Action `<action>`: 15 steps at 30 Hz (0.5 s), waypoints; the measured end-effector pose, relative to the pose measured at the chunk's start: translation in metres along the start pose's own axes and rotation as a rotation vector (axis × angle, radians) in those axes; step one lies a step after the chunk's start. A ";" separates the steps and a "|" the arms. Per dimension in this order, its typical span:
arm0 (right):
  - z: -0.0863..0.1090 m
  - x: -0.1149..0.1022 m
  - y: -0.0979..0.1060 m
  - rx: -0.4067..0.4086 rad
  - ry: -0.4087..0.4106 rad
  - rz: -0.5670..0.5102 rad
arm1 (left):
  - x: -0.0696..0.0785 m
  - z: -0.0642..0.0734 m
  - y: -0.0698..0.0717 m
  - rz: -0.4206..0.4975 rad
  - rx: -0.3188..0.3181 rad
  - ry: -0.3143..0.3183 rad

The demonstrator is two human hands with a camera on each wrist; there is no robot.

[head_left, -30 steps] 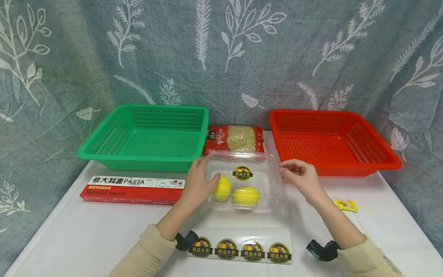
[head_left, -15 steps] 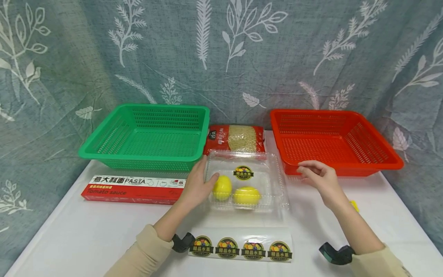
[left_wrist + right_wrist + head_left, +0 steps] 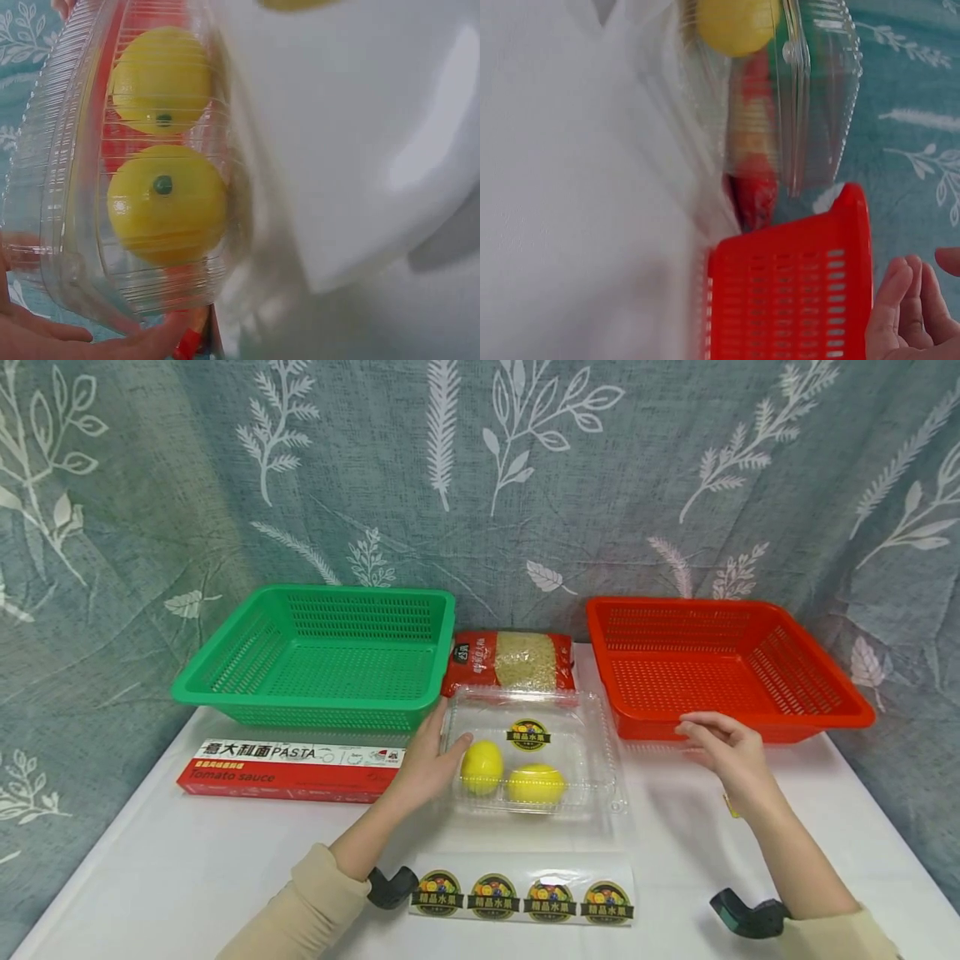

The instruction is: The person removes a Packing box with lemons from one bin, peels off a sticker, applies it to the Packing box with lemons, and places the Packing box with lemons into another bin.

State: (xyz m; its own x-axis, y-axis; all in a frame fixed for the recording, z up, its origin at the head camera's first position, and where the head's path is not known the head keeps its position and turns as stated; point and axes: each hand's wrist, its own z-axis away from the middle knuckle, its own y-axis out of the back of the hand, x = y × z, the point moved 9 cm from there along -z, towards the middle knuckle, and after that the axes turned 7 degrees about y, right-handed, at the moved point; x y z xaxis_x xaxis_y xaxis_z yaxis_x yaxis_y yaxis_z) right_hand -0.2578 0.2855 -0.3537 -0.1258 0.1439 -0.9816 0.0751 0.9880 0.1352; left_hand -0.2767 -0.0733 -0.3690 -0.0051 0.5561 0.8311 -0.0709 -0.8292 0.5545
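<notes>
Clear ridged clamshell (image 3: 576,739), two yellow fruits (image 3: 536,786) inside, dark label (image 3: 528,735); left hand (image 3: 426,764) straight-fingered against it, right hand (image 3: 731,760) loosely bent

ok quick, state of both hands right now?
Left hand: open, fingers against the side of the clear container.
Right hand: open, fingers loosely bent, holding nothing visible, near the red basket.

a staged tabletop set-up, the kind of room beyond it hidden; a leaf-patterned curtain (image 3: 375,443) screens the background behind a white-covered worktop (image 3: 225,877) bearing plastic baskets (image 3: 337,672) and packaged food
</notes>
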 end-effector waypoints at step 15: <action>-0.018 0.074 0.061 0.105 -0.126 -0.033 | -0.008 -0.004 -0.003 0.141 0.006 0.032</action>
State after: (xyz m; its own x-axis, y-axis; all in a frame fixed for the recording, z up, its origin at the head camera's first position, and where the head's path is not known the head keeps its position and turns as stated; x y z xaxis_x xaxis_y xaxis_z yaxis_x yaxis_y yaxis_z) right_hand -0.2806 0.3574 -0.4159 -0.0053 0.0970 -0.9953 0.1769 0.9797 0.0946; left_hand -0.2802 -0.0749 -0.3770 -0.0462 0.4356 0.8990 -0.0614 -0.8995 0.4327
